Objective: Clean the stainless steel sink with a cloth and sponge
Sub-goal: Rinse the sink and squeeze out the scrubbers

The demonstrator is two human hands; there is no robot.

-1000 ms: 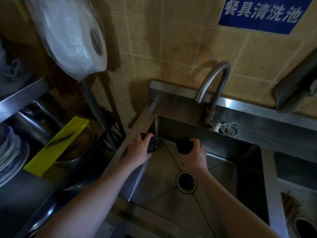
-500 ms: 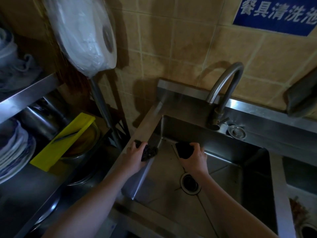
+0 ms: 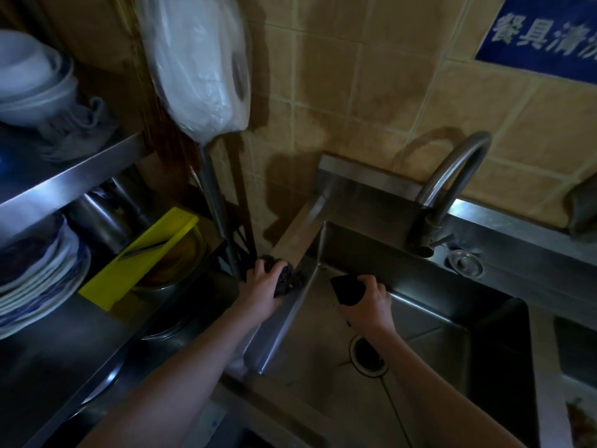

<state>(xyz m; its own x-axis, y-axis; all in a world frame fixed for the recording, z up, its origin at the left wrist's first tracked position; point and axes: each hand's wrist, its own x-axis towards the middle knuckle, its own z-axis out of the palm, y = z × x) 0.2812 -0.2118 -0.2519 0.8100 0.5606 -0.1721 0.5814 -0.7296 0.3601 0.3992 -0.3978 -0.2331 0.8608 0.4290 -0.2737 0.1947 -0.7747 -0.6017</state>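
A stainless steel sink (image 3: 436, 347) fills the lower right, with a round drain (image 3: 368, 352) in its floor. My left hand (image 3: 263, 287) grips a dark, rough scouring wad (image 3: 286, 278) and holds it on the sink's left rim. Inside the basin, near the back left corner, my right hand (image 3: 370, 302) grips a dark cloth or sponge (image 3: 349, 289) against the back wall; which of the two it is I cannot tell. A curved steel faucet (image 3: 452, 185) stands at the back rim.
Left of the sink a steel shelf holds stacked plates (image 3: 38, 279), a yellow cutting board (image 3: 139, 257) over a bowl, and white bowls (image 3: 29, 79) above. A bagged paper roll (image 3: 200, 66) hangs on the tiled wall. A second basin (image 3: 578, 350) lies right.
My left hand has carried the scouring wad out of the basin's corner and up onto the left rim. The right hand stays at the back wall. The camera has turned left.
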